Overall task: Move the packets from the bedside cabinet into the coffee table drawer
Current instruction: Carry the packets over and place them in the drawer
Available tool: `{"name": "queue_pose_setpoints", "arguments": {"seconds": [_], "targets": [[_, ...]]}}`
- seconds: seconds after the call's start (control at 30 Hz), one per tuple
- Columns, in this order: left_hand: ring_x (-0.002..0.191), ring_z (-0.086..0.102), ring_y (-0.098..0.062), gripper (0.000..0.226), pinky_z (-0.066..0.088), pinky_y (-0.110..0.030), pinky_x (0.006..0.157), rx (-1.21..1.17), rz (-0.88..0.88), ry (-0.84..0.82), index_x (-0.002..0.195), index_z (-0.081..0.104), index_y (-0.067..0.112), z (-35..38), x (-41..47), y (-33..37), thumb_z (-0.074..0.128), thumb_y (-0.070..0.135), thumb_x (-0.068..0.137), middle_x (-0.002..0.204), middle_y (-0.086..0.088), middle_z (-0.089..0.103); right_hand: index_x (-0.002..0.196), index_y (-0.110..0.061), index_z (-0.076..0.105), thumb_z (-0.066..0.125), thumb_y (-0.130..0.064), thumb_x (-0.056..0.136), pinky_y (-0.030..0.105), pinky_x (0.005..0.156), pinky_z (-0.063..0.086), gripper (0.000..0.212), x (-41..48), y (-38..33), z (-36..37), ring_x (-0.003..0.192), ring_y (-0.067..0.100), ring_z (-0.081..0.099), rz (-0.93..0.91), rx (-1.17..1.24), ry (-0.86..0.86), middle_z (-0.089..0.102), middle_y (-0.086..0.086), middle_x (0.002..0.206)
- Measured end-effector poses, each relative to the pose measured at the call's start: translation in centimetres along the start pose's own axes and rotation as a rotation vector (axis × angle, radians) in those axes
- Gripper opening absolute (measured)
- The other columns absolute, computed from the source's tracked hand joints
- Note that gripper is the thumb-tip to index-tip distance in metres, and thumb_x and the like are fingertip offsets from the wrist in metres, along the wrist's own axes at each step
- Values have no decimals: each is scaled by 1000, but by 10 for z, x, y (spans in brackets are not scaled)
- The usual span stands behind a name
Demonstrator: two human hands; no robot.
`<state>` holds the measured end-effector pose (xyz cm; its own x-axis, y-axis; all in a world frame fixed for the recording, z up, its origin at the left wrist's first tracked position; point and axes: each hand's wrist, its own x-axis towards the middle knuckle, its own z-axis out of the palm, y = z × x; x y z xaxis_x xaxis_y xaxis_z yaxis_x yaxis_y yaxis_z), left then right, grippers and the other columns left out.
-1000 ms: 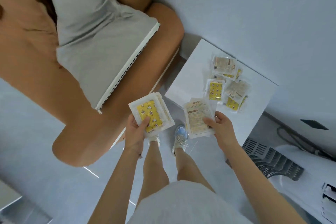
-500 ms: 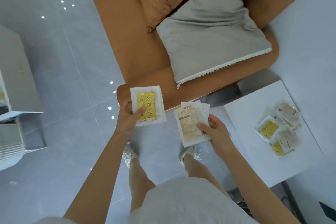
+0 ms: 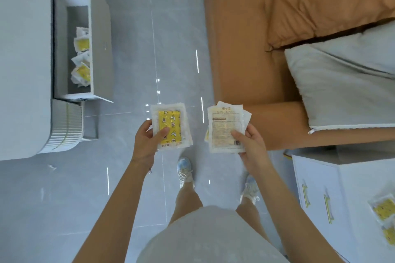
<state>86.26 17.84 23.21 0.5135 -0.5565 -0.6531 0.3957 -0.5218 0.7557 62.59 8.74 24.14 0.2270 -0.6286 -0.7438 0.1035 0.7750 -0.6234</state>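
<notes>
The left hand's fingers (image 3: pixel 163 132) pinch a yellow-printed packet (image 3: pixel 171 127) by its lower corner, thumb on the face and the other fingers behind it. The left hand (image 3: pixel 145 139) holds it flat, face up, over the floor. The right hand's fingers (image 3: pixel 237 134) clamp a small fanned stack of packets (image 3: pixel 226 129), printed text side up; at least two edges show behind the front one, though the exact count cannot be told. The right hand (image 3: pixel 253 145) holds that stack beside the yellow packet, the two loads apart.

This looks like the carrying step: both hands are loaded and the person stands on the open floor between the two pieces of furniture. The open coffee table drawer (image 3: pixel 100 38) lies ahead to the left, well apart from the hands, with about four packets in the drawer (image 3: pixel 82 57) already overlapping. The bedside cabinet (image 3: pixel 350 177) sits at the lower right, with two remaining packets (image 3: pixel 384 211) visible at the frame edge.

The next move calls for stepping to the drawer and letting both loads go inside its walls, then returning for the rest.
</notes>
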Motion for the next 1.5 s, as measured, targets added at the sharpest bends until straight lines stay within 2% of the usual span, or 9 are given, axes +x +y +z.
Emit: {"name": "queue_pose_setpoints", "arguments": {"seconds": [0.1,0.23,0.47,0.57,0.8,1.0,1.1,1.33,1.5], "targets": [[88,69,-17,30,58,-34,76,-18,-5,26,108,57,16,-40,22,20,69,7,82,103,-5,68,112,-14,62,59,3,89,38,79,57,29,17,-6,48,100,26,69,13,23,-10,71,9,109],[78,70,-10,24,58,-24,65,-73,8,56,102,57,15,-71,48,41,66,3,83,96,-2,69,113,-10,60,58,5,88,50,97,49,29,41,-20,100,108,32,66,2,4,-48,70,11,112],[71,70,-3,26,58,-23,62,-130,11,151,104,56,15,-81,105,73,68,5,83,92,4,68,119,-10,56,57,3,89,36,80,59,32,104,-67,173,96,24,69,20,-129,-124,70,8,107],[71,70,-6,25,57,-22,59,-178,-11,203,102,56,17,-83,134,92,68,7,83,92,3,69,114,-13,57,57,3,90,38,83,58,29,139,-94,206,95,23,69,45,-154,-159,70,6,107],[74,70,-15,23,57,-38,73,-300,-26,330,94,58,21,-104,206,152,71,8,81,88,0,71,109,-16,53,53,7,91,30,68,59,30,212,-148,295,97,22,67,95,-324,-281,68,4,107],[73,70,-12,26,58,-38,73,-488,-27,468,92,58,27,-133,260,186,69,6,82,80,8,72,124,-11,48,52,8,91,40,90,55,38,268,-167,385,108,25,64,151,-445,-367,66,6,115],[73,71,-12,28,58,-40,75,-574,-66,534,104,56,20,-154,285,193,68,6,83,91,3,71,123,-10,48,52,9,91,42,92,53,37,297,-169,429,109,27,63,185,-483,-358,66,6,113],[82,70,-20,22,57,-45,80,-734,-169,609,100,60,19,-208,361,214,66,4,85,97,-4,70,107,-12,49,50,11,91,34,77,57,28,374,-185,546,97,22,66,190,-604,-380,67,4,103],[84,70,-19,23,60,-33,70,-792,-175,637,101,63,19,-239,417,250,63,2,86,96,-2,70,100,-12,54,52,8,90,31,73,56,23,430,-195,628,91,21,67,202,-713,-416,68,4,99]]}}
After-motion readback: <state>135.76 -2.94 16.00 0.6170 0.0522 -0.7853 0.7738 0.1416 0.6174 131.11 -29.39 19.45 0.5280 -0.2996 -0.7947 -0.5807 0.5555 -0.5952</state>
